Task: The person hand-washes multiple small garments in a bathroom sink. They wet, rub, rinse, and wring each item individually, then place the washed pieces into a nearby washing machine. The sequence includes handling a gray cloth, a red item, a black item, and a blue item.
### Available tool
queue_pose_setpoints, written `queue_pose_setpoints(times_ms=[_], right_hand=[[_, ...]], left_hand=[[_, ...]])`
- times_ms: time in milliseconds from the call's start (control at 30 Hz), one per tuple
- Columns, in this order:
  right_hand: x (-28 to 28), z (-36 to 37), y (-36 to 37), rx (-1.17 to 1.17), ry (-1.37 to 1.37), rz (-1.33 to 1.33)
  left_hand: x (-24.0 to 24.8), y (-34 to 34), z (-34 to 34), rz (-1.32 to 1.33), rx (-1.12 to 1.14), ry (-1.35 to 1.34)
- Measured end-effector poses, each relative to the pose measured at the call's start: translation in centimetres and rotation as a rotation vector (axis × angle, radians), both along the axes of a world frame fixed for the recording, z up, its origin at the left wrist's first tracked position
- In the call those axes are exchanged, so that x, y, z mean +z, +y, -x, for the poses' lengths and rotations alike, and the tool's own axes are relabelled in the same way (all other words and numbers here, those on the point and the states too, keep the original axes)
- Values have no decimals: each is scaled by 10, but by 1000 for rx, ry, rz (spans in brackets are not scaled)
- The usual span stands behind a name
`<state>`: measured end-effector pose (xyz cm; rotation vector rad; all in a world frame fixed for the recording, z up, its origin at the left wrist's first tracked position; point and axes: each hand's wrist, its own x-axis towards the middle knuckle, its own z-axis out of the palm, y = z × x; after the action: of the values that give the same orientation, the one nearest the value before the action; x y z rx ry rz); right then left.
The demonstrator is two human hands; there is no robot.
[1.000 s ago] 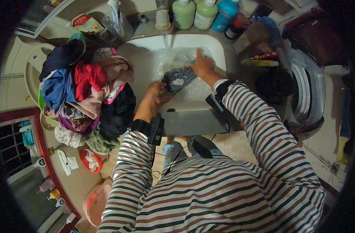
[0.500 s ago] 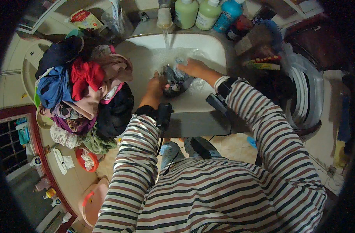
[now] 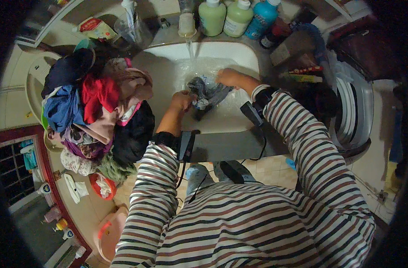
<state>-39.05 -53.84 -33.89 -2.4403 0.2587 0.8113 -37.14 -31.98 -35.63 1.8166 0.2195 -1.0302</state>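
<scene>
Left hand [image 3: 182, 101], its fingers curled, grips the left side of a dark grey cloth [image 3: 218, 94]; right hand [image 3: 231, 77], also closed, holds its right side. The cloth is in water [image 3: 185, 71], between back and front edges of the white sink [image 3: 237, 50].

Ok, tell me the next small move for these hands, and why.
I'd probably ease the grey cloth up under the water stream: it lies between the left hand and the right hand, while the faucet pours into the white sink just beyond it.
</scene>
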Motion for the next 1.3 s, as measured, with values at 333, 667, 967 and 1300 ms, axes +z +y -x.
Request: queue_pose_setpoints(times_ms=[333,667,967,1300], right_hand=[[-34,3,53,-52,-222,161],[67,14,33,-127,-351,-215],[77,16,63,-249,-375,-791],[75,11,62,-218,-147,-880]], left_hand=[[-21,-4,-1,-462,-497,-187],[48,-1,5,419,368,-467],[82,-9,12,617,266,-339],[88,6,16,1046,462,128]])
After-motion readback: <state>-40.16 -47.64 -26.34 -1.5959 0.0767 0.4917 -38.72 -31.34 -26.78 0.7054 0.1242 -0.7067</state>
